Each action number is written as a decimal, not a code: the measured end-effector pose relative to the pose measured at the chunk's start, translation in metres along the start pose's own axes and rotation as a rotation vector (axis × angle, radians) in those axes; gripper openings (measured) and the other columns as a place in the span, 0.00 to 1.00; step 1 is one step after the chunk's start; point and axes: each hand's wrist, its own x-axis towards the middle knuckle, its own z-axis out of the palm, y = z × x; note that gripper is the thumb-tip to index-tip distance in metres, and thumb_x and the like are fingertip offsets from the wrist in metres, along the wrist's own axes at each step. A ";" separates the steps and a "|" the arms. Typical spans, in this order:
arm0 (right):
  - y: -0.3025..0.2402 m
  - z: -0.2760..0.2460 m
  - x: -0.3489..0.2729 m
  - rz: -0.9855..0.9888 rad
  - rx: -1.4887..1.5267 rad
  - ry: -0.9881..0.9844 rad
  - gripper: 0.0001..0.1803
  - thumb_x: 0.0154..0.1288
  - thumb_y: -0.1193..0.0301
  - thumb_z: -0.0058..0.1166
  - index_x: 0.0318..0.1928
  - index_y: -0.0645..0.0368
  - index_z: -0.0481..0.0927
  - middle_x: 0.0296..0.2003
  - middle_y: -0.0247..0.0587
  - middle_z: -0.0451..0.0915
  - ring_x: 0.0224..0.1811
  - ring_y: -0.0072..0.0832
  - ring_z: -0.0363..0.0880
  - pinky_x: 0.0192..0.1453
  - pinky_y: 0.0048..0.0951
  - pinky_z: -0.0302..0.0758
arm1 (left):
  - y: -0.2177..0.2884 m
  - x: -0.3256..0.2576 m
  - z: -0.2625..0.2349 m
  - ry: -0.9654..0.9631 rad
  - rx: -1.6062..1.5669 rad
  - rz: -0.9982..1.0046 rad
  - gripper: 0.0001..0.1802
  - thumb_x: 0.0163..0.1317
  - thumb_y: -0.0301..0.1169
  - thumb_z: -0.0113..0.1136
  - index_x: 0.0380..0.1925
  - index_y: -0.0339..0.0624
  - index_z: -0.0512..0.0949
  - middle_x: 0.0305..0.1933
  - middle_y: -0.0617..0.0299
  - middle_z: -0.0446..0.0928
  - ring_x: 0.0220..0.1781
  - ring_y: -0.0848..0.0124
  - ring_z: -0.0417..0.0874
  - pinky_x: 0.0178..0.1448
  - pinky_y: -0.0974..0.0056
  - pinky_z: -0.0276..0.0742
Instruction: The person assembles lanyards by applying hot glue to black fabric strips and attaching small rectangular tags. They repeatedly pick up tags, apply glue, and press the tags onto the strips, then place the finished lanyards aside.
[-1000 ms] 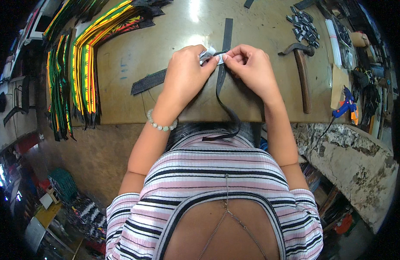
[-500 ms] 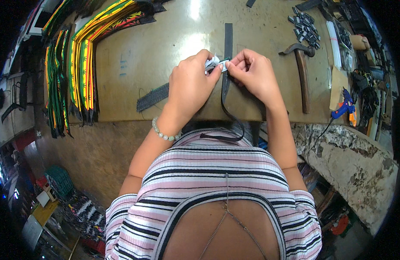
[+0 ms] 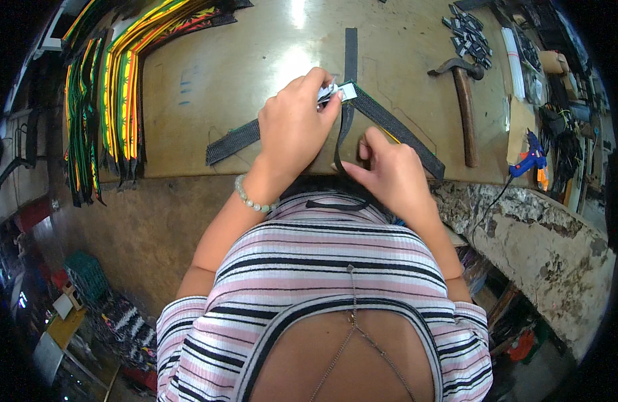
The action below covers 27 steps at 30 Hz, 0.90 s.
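Observation:
My left hand (image 3: pixel 297 124) pinches a small bunch of white labels (image 3: pixel 327 92) between thumb and fingers. A flat white label (image 3: pixel 348 92) lies by the thumb tip, over the place where black webbing straps meet. From there one strap (image 3: pixel 351 53) runs away from me, another with a coloured edge (image 3: pixel 399 130) slants to the right, and a third (image 3: pixel 234 144) lies to the left, partly behind my left hand. My right hand (image 3: pixel 389 167) is curled at the narrow black strap (image 3: pixel 344 130), its thumb against it. The strap's loose end hangs at the table's front edge.
Stacks of colourful patterned straps (image 3: pixel 125 100) lie at the left. On the right are a hammer (image 3: pixel 464 110), a pile of small black buckles (image 3: pixel 468 37), white strips (image 3: pixel 514 63) and a blue glue gun (image 3: pixel 530 159) with a cord. The table edge (image 3: pixel 188 177) is just before me.
My right hand has left the white label and moved down towards me, to the narrow strap. The strap slanting right now shows. My left hand stays at the labels.

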 end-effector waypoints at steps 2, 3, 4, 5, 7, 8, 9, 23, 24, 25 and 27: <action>0.001 0.008 0.000 -0.072 -0.004 0.048 0.20 0.55 0.61 0.70 0.38 0.58 0.74 0.22 0.45 0.78 0.24 0.42 0.80 0.28 0.38 0.75 | 0.001 0.000 0.000 0.003 0.002 -0.001 0.13 0.60 0.39 0.68 0.38 0.44 0.81 0.29 0.51 0.83 0.30 0.55 0.86 0.33 0.56 0.79; 0.002 0.011 0.002 -0.111 0.002 0.058 0.21 0.55 0.61 0.70 0.41 0.57 0.75 0.25 0.47 0.79 0.26 0.47 0.81 0.29 0.42 0.76 | 0.001 0.000 -0.001 0.006 0.001 -0.006 0.13 0.60 0.39 0.68 0.38 0.44 0.81 0.29 0.51 0.83 0.30 0.55 0.86 0.33 0.56 0.78; 0.003 0.012 0.003 -0.206 -0.012 0.075 0.21 0.55 0.62 0.70 0.44 0.57 0.75 0.27 0.46 0.79 0.26 0.46 0.81 0.29 0.41 0.76 | 0.001 0.000 -0.001 0.006 -0.005 -0.002 0.12 0.60 0.39 0.68 0.38 0.44 0.81 0.29 0.51 0.83 0.30 0.55 0.86 0.33 0.56 0.78; 0.004 0.013 0.006 -0.304 -0.025 0.090 0.22 0.55 0.63 0.70 0.46 0.57 0.75 0.28 0.45 0.79 0.26 0.45 0.81 0.29 0.40 0.77 | 0.001 0.000 -0.001 0.009 -0.012 -0.002 0.12 0.60 0.39 0.68 0.37 0.44 0.81 0.29 0.51 0.83 0.30 0.55 0.86 0.33 0.56 0.78; 0.007 0.014 0.012 -0.407 -0.014 0.171 0.23 0.55 0.65 0.71 0.48 0.57 0.76 0.28 0.43 0.78 0.25 0.40 0.80 0.28 0.36 0.76 | 0.001 0.000 -0.001 0.011 -0.013 0.000 0.12 0.60 0.39 0.68 0.37 0.44 0.81 0.29 0.52 0.83 0.30 0.55 0.85 0.33 0.56 0.78; 0.009 0.014 0.015 -0.413 0.010 0.238 0.23 0.55 0.67 0.72 0.49 0.57 0.77 0.28 0.43 0.78 0.24 0.37 0.80 0.28 0.33 0.76 | 0.000 -0.001 0.000 0.010 -0.008 0.003 0.12 0.60 0.39 0.67 0.36 0.44 0.81 0.30 0.52 0.83 0.29 0.55 0.85 0.33 0.56 0.78; 0.010 0.013 0.019 -0.471 0.023 0.346 0.22 0.55 0.68 0.72 0.49 0.57 0.78 0.27 0.42 0.78 0.23 0.33 0.79 0.27 0.30 0.75 | 0.000 -0.001 0.000 0.010 -0.003 0.004 0.11 0.60 0.39 0.67 0.36 0.45 0.81 0.30 0.52 0.83 0.29 0.55 0.85 0.33 0.56 0.78; 0.031 -0.032 0.087 -0.098 0.585 -0.006 0.18 0.66 0.73 0.63 0.55 0.61 0.79 0.31 0.30 0.77 0.30 0.15 0.78 0.32 0.17 0.76 | 0.001 -0.006 0.002 0.036 0.016 0.022 0.07 0.60 0.37 0.66 0.35 0.48 0.83 0.29 0.56 0.80 0.29 0.54 0.83 0.32 0.55 0.76; 0.034 -0.031 0.092 -0.030 0.582 -0.037 0.17 0.65 0.74 0.64 0.54 0.61 0.79 0.31 0.31 0.78 0.29 0.15 0.78 0.32 0.18 0.75 | 0.000 -0.006 0.003 0.041 0.012 0.014 0.07 0.59 0.37 0.67 0.35 0.49 0.83 0.29 0.56 0.80 0.29 0.54 0.83 0.32 0.55 0.77; 0.037 -0.030 0.095 0.014 0.590 -0.069 0.17 0.65 0.75 0.64 0.53 0.60 0.79 0.31 0.31 0.78 0.29 0.15 0.78 0.32 0.19 0.75 | 0.000 -0.006 0.004 0.049 0.008 0.017 0.07 0.59 0.37 0.67 0.35 0.49 0.83 0.29 0.56 0.80 0.29 0.55 0.83 0.32 0.55 0.77; 0.039 -0.028 0.099 0.019 0.557 -0.069 0.16 0.64 0.75 0.64 0.52 0.59 0.80 0.32 0.32 0.79 0.28 0.15 0.76 0.32 0.19 0.74 | -0.001 -0.006 0.004 0.060 -0.005 0.011 0.07 0.59 0.37 0.67 0.35 0.49 0.84 0.29 0.56 0.80 0.29 0.55 0.83 0.32 0.56 0.77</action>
